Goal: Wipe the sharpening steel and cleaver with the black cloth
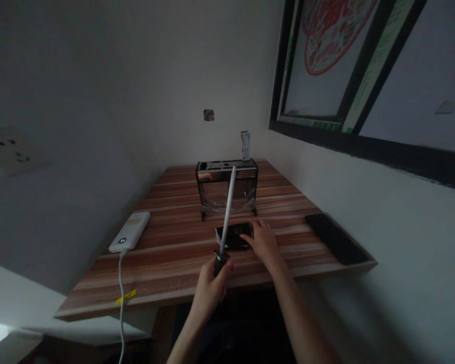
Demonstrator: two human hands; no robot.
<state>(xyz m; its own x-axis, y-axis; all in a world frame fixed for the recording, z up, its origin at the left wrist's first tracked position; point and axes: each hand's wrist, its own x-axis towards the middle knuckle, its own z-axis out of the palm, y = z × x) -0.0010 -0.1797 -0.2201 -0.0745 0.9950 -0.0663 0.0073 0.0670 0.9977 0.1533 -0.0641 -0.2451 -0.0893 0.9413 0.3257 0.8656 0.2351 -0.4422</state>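
Note:
My left hand [208,285] is closed round the black handle of a honing steel [228,205], whose pale rod points up and away from me. My right hand [264,241] grips the right end of a small black box [235,235] with white at its left edge. The thumb lies over the box's top and the fingers are at its far side; the box rests on the table. Beyond both hands stands a knife holder [216,174] with a slotted top and see-through front. A silvery, plastic-looking wrapped item [245,145] sticks up from its right end; its kind cannot be made out.
On the wood-grain table [167,212], a white power bank [131,231] with a white cable [121,288] lies left. Yellow tape [126,297] sits near the front edge. A black phone [335,237] lies right. Walls border both sides, with a framed picture [331,60] at right.

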